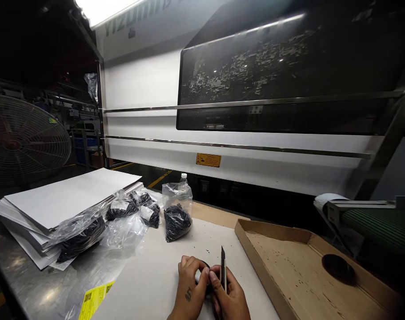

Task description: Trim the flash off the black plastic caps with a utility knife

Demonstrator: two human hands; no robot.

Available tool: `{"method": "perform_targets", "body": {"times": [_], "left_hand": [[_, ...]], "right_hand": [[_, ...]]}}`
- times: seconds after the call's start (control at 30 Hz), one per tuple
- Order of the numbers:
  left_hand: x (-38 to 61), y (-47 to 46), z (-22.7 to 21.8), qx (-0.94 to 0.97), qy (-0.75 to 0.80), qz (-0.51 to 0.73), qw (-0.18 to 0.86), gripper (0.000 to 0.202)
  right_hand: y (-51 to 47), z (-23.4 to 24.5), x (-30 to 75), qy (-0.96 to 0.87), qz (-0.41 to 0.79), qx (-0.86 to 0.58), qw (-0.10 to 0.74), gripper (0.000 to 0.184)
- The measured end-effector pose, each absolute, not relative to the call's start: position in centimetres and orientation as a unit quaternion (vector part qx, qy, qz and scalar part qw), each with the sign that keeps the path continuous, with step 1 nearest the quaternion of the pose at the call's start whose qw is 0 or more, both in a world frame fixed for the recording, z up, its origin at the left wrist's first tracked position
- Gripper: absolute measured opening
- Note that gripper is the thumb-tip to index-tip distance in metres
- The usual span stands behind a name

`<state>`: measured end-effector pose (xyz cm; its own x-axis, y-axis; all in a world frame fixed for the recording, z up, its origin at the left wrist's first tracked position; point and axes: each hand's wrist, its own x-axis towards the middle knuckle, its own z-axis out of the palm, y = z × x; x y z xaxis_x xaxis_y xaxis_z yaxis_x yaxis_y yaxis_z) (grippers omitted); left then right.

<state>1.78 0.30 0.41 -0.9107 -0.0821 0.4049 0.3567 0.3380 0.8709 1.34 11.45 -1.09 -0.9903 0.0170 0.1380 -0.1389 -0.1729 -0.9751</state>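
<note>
My left hand [190,284] and my right hand [229,298] meet low in the middle of the view, over a grey sheet [162,271] on the table. My left hand's fingers are curled round a small black round part [205,272]. My right hand is closed on a slim utility knife [223,266], its blade pointing up, right beside the part. The part is mostly hidden by the fingers.
Several clear bags of small black parts [177,218] lie behind the sheet, beside a stack of white boards [62,202]. A shallow cardboard tray [309,262] on the right holds one black disc [338,268]. A white machine [242,111] stands behind, with a conveyor [365,218] at right and a fan [22,140] at left.
</note>
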Motion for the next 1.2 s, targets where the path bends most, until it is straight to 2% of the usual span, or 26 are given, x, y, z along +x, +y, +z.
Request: {"method": "perform_targets", "body": {"times": [0.4, 1.2], "left_hand": [[1.89, 0.22, 0.58, -0.099, -0.784, -0.581, 0.196, 0.023], [1.70, 0.13, 0.43, -0.083, -0.786, -0.583, 0.189, 0.024]], "right_hand": [[11.65, -1.16, 1.28, -0.653, 0.755, 0.040, 0.031, 0.054], [12.11, -1.57, 1.16, -0.656, 0.753, 0.046, 0.023, 0.050]]}}
